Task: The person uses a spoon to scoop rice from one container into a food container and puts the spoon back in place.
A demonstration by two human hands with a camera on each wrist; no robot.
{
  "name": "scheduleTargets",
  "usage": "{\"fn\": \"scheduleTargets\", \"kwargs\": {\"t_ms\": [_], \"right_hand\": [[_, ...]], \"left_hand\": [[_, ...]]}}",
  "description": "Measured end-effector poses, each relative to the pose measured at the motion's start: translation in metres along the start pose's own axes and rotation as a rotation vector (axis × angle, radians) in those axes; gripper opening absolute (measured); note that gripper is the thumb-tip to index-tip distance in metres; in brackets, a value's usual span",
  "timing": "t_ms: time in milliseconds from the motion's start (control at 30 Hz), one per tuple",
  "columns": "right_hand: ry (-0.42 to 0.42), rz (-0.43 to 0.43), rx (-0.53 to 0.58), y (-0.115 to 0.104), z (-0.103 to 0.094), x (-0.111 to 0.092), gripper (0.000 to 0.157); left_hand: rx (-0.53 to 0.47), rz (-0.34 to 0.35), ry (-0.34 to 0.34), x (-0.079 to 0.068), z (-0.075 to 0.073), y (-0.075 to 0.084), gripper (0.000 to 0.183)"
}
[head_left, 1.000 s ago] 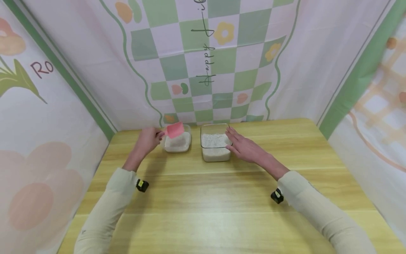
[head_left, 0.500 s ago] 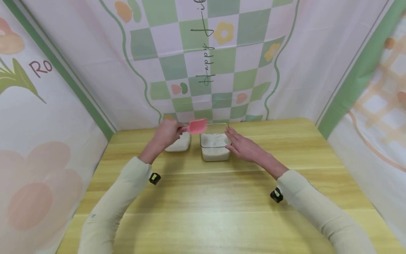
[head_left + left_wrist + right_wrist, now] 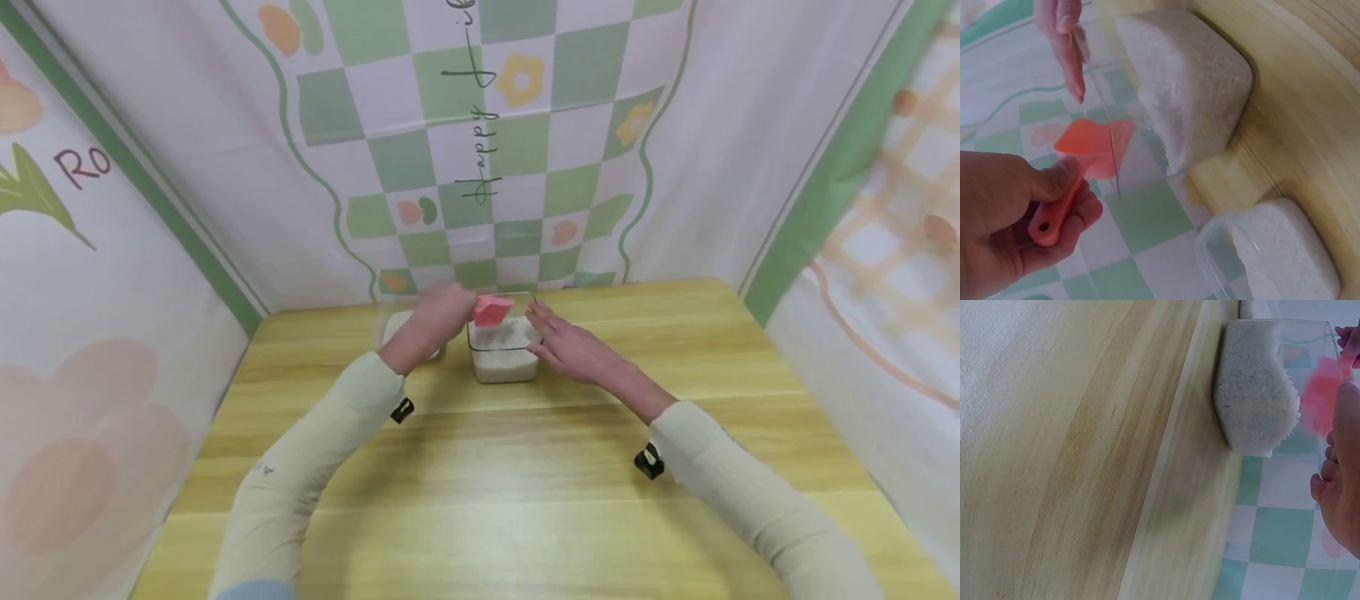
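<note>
My left hand [image 3: 438, 317] grips the handle of a pink scoop [image 3: 492, 311], its thumb on top of the handle in the left wrist view. The scoop's head [image 3: 1094, 147] is inside the upper part of a clear square container [image 3: 506, 367], tilted above the white, rice-like grains [image 3: 1254, 387] that fill its lower part. At that container's right rim, my right hand [image 3: 572, 346] rests with its fingers extended. Left of it stands a smaller clear container [image 3: 1300, 250] with white contents, partly hidden behind my left arm in the head view.
Both containers stand near the back edge of the wooden table [image 3: 480, 475]. Close behind them hangs a curtain [image 3: 517, 183] with green checks. More printed cloth [image 3: 82, 333] borders the table's left side, and a similar sheet [image 3: 885, 275] its right.
My left hand has carried the scoop rightward from above the small container to the larger one, where its head now tips downward. My right hand has stayed at the rim.
</note>
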State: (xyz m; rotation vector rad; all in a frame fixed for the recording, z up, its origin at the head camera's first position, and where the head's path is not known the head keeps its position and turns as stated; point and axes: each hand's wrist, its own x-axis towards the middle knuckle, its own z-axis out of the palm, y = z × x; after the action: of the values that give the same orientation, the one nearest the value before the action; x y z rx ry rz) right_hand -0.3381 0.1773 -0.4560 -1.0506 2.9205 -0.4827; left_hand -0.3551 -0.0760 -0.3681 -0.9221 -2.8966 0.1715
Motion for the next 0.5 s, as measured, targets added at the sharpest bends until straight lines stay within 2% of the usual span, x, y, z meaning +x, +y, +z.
{"fn": "scheduleTargets", "kwargs": {"t_ms": [233, 400, 500], "right_hand": [[0.005, 0.003, 0.009, 0.000, -0.001, 0.001, 0.066], [-0.005, 0.006, 0.007, -0.001, -0.001, 0.001, 0.066], [-0.005, 0.004, 0.006, -0.001, -0.001, 0.002, 0.066]], "left_hand": [[0.189, 0.015, -0.067, 0.017, 0.010, 0.013, 0.018], [0.223, 0.044, -0.129, 0.028, 0.018, 0.021, 0.014], [0.249, 0.073, -0.149, 0.034, 0.016, 0.027, 0.013]]}}
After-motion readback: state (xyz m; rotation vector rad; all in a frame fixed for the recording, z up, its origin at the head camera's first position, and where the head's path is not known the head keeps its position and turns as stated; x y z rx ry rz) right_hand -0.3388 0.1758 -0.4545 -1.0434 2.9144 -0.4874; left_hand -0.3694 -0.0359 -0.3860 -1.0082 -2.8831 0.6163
